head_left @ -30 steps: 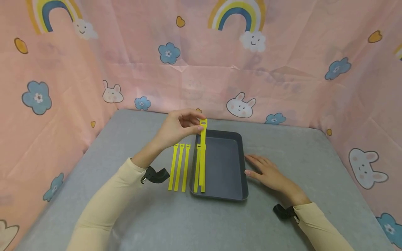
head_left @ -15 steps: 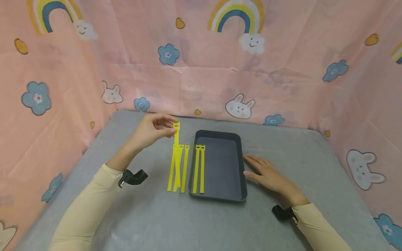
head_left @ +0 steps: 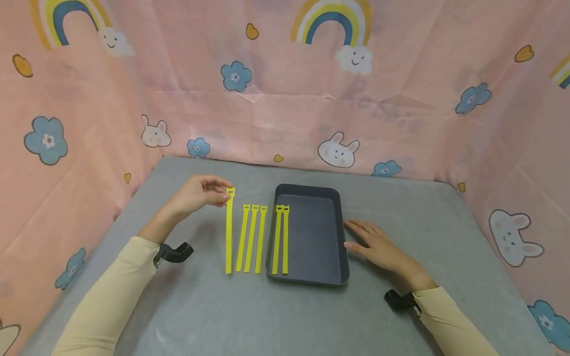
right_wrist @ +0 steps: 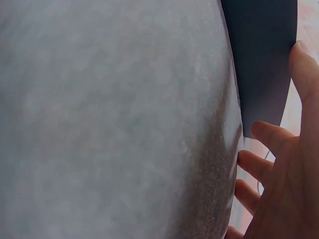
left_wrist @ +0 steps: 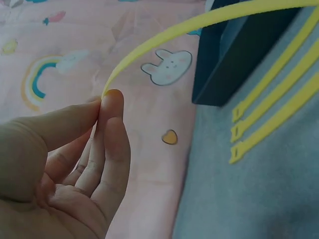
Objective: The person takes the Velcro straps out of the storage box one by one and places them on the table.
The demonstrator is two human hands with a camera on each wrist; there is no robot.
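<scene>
There's the left hand [head_left: 196, 195] pinching a yellow strip [head_left: 229, 235] by one end, presumably leaving the length free, beside three strips [head_left: 251, 240] on the table [head_left: 200, 311]. Two more strips [head_left: 286, 242] lie in the tray [head_left: 315, 237]; the right hand [head_left: 376, 248], fingers loosely spread, touches its side, apparently steadying it.

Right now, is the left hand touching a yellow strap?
Touching: the left wrist view shows the left hand pinching one end of a strap, with no gap.
</scene>
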